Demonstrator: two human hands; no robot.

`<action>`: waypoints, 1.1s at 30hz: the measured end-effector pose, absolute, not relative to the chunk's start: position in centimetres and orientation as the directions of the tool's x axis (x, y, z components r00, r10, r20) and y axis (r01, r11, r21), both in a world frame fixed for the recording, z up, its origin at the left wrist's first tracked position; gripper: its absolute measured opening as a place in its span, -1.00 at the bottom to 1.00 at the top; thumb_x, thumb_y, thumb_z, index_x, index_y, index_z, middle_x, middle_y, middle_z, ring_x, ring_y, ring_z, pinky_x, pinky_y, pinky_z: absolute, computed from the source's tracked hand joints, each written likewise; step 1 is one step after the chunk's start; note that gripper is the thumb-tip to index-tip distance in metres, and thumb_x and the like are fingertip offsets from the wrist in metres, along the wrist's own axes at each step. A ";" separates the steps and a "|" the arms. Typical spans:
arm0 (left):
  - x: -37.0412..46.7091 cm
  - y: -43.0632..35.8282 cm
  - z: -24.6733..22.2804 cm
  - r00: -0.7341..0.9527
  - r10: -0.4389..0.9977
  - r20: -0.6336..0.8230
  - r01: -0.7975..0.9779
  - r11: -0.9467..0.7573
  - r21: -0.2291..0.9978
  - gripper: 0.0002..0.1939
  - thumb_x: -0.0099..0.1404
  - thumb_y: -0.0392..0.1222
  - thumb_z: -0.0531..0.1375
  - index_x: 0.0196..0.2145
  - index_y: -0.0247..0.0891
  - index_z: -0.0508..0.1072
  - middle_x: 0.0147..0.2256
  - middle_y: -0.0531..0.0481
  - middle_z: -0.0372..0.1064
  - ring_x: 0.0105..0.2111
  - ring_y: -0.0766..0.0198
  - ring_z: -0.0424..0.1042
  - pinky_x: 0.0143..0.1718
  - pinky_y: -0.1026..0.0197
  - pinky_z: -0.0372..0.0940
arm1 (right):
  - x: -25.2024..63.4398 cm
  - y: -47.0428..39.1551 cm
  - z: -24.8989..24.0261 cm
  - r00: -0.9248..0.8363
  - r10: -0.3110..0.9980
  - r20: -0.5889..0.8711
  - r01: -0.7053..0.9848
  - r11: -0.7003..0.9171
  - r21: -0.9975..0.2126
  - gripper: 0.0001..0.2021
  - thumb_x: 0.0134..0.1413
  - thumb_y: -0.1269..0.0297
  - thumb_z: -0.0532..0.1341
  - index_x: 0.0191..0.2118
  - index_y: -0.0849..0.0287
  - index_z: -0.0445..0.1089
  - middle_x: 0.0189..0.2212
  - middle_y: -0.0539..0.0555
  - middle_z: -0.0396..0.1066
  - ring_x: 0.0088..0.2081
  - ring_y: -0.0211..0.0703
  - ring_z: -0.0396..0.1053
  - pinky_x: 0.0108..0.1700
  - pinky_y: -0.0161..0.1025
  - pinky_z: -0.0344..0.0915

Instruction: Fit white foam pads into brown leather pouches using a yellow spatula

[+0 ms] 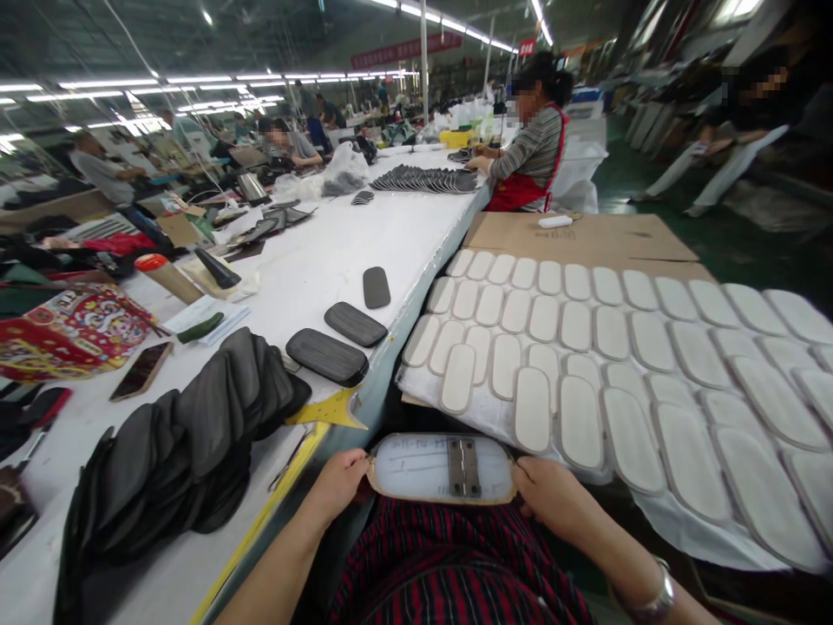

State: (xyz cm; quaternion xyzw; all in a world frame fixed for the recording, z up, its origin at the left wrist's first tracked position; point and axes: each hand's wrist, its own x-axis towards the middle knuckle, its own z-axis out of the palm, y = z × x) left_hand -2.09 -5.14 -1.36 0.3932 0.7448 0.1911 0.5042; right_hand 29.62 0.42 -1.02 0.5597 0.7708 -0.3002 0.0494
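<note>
An oval plate [416, 469], whitish with a brown rim and a metal hinge on its right half, lies across my lap area. My left hand [342, 486] grips its left end, and my right hand [547, 490] grips its right end. To the right, rows of pale oval pieces [579, 421] cover a board. Dark oval pieces [327, 354] rest on the white table at the left, with a large heap of black pieces [214, 408] beside them. A yellow perforated piece [329, 410] sits at the table's edge.
The white table [312, 269] holds a phone [141, 371], a red patterned box [78, 330], a bottle [167, 278] and a cucumber [200, 327]. Brown cardboard [586, 236] lies beyond the pale pieces. A person in a red apron [527, 165] works farther along; another person sits at right.
</note>
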 end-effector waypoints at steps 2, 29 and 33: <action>-2.0 -5.2 -1.1 -0.177 0.784 -0.596 0.424 0.607 0.672 -0.79 0.10 -0.07 -0.06 -0.58 -0.22 0.15 -0.65 0.13 0.20 -0.58 0.32 0.30 -0.54 0.29 0.24 | 29.6 0.5 -0.7 -0.381 0.827 -0.414 0.889 0.204 -0.409 -0.70 0.16 0.38 -0.05 -0.49 0.23 0.34 -0.53 0.13 0.42 -0.46 -0.20 0.38 -0.43 -0.34 0.16; -2.1 -3.6 0.9 -0.020 0.909 -0.417 0.959 0.135 0.248 -0.63 0.25 -0.05 -0.09 -0.41 -0.27 0.43 -0.37 -0.17 0.46 -0.28 0.05 0.42 -0.26 0.13 0.19 | 29.3 1.5 1.1 -0.345 0.810 -0.474 0.898 0.139 -0.416 -0.61 0.21 0.24 -0.06 -0.51 0.23 0.40 -0.54 0.16 0.42 -0.46 -0.16 0.38 -0.39 -0.29 0.17; -2.4 -2.0 0.1 0.049 0.951 -0.304 0.917 0.078 0.392 -0.50 0.21 0.06 0.01 0.02 -0.26 0.32 -0.02 -0.15 0.36 -0.04 0.10 0.34 -0.03 0.14 0.16 | 28.9 2.5 1.4 -0.356 0.876 -0.325 0.872 0.186 -0.453 -0.61 0.07 -0.01 0.10 -0.16 0.20 0.41 -0.30 0.14 0.46 -0.27 -0.09 0.39 -0.28 -0.29 0.19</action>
